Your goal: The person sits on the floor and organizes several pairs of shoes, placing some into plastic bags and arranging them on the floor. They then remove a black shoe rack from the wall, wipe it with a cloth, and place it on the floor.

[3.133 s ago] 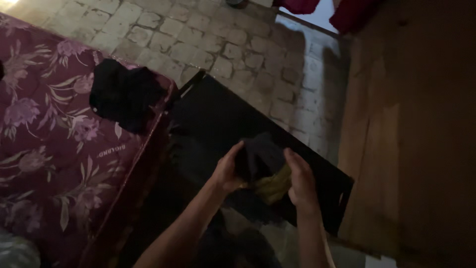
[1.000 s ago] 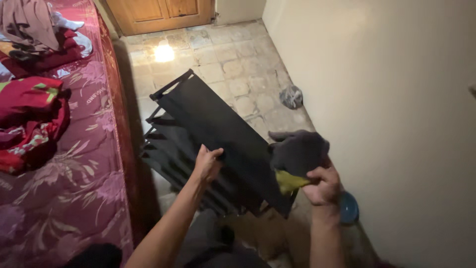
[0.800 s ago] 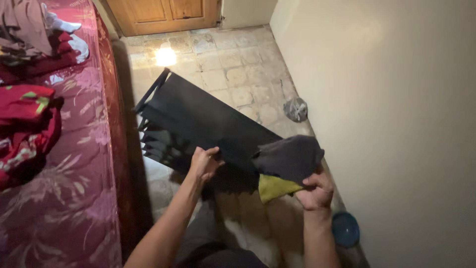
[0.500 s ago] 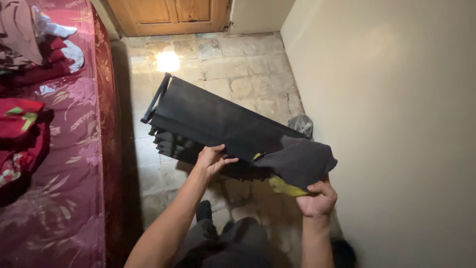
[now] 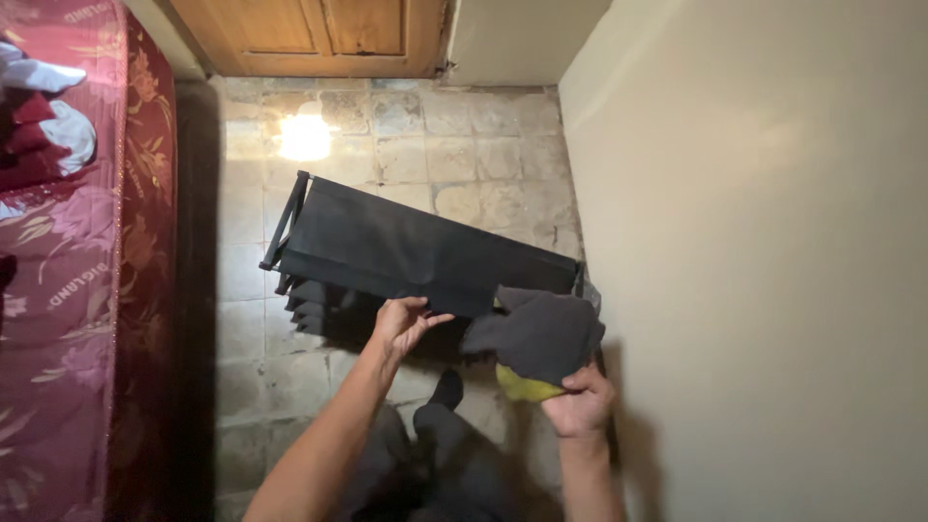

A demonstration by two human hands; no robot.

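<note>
Step in hand, as I judge it: steadying the black fabric rack (image 5: 416, 253) with one hand while carrying a dark grey and yellow cloth bundle (image 5: 535, 338) in the other.

My left hand (image 5: 401, 324) rests on the near edge of the rack's top panel, fingers curled over the rim and thumb apart from them; the grip is loosely closed on that edge, not clenched. To do this well, I should keep that hold low and firm on the rim, since the rack stands askew on the tiled floor (image 5: 242, 319) and looks light enough to tip.

My right hand (image 5: 580, 404) pinches the bundle from below, fingers pressed together on its yellow underside. The grey part spreads upward from the grip, toward 11 o'clock, its far edge overlapping the rack's right end.

The rack lies at 12 o'clock from my left hand, its long side running from 10 to 3 o'clock. A plain wall (image 5: 764, 242) stands just beside the bundle at 3 o'clock; a bed (image 5: 68, 290) lies well apart at 9 o'clock.
</note>
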